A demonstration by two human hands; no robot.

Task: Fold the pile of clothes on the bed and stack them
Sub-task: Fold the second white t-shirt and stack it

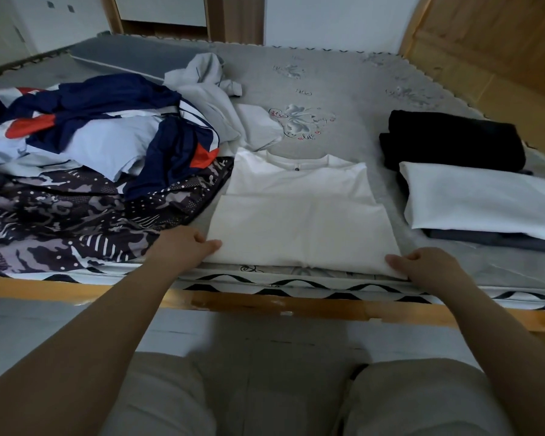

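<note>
A white shirt (pixel 299 215) lies flat on the near edge of the bed (pixel 343 89), its collar pointing far and its lower part already doubled up over the body. The left hand (pixel 183 243) grips the near left corner of the shirt and the right hand (pixel 422 265) grips the near right corner, thumbs on top and the other fingers tucked under the cloth, so both hands are clamped on the fabric. The step in hand looks like the last crosswise fold of this shirt. The next move likely calls for lifting both corners together, carrying the near edge evenly towards the collar and keeping the sides square. Then the shirt would go to the stack (pixel 485 202) on the right, where a folded white piece lies on dark ones, with a folded black garment (pixel 450 140) just beyond. To the left the unfolded pile (pixel 101 146) waits: navy, red, pale and patterned clothes, so much of the task remains.
</note>
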